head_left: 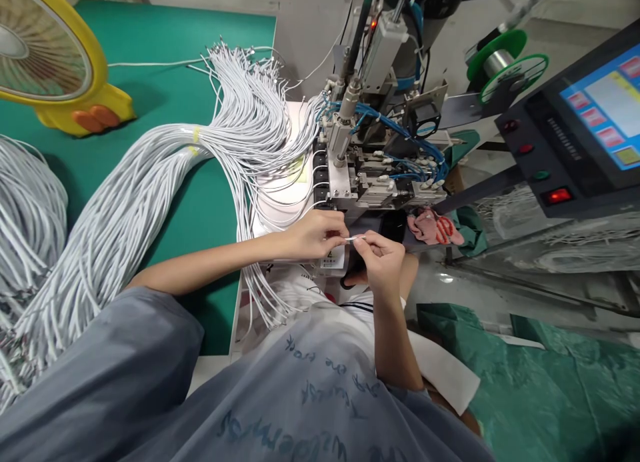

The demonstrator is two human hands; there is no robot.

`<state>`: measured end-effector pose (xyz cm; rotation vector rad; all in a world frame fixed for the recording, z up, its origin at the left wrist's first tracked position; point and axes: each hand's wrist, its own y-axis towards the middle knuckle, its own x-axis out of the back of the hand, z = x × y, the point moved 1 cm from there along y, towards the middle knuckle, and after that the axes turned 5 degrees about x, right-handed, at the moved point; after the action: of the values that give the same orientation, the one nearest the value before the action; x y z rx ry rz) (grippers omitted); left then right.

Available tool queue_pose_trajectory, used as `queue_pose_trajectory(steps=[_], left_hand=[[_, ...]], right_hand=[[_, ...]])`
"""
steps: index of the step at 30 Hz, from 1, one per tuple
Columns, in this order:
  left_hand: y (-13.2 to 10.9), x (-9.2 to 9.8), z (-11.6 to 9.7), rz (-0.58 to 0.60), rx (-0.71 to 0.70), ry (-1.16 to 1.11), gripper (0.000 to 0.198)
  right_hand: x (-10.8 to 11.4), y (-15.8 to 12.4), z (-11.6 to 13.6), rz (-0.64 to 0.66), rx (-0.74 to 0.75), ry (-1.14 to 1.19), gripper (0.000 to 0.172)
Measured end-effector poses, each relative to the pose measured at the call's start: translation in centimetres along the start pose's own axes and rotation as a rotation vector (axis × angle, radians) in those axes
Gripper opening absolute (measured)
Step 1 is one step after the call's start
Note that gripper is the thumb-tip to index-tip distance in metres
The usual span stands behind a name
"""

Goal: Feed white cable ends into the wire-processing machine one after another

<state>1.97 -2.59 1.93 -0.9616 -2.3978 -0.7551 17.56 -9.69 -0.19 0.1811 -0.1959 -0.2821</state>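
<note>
A loose grey-blue short-sleeved top is worn, its wide sleeve ending above the elbow behind the left hand [313, 235]. Dark blue handwritten-style lettering is printed across the front of the cloth below the right hand [383, 259]; the words cannot be read. Both forearms are left bare from the sleeves to the wrists. No gloves, rings or watch are seen on either hand. The fingernails are kept short.

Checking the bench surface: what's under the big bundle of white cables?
The white cable bundle lies on a green mat. The mat directly beneath it is hidden by the cables.
</note>
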Motion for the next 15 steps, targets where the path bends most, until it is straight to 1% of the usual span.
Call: queue_pose_trajectory(steps=[3,5,7,9,11,13,15], left_hand=[[0.1,0.1,-0.5,0.013,0.059,-0.059,0.013],[0.1,0.1,-0.5,0.026,0.061,-0.061,0.013],[0.1,0.2,-0.3,0.06,0.015,-0.008,0.013],[0.1,0.3,0.0,0.108,-0.035,0.095,0.016],[0.0,0.3,0.2,0.129,-0.046,0.184,0.017],[0.0,0.1,0.2,0.099,-0.03,0.183,0.015],[-0.1,-0.1,0.1,0.047,-0.008,0.121,0.013]], right_hand=[[-0.5,-0.4,-0.4,-0.041,0.065,0.085,0.017],[-0.5,-0.4,-0.4,-0.044,0.085,0.086,0.016],[-0.1,-0.1,0.0,0.007,0.072,0.033,0.017],[0.4,0.2,0.5,0.097,0.044,-0.026,0.019],[0.7,0.5,0.8,0.151,0.032,-0.062,0.021],[0.5,0.5,0.7,0.123,0.042,-0.061,0.024],[-0.1,0.2,0.3,0.053,0.057,-0.005,0.023]])
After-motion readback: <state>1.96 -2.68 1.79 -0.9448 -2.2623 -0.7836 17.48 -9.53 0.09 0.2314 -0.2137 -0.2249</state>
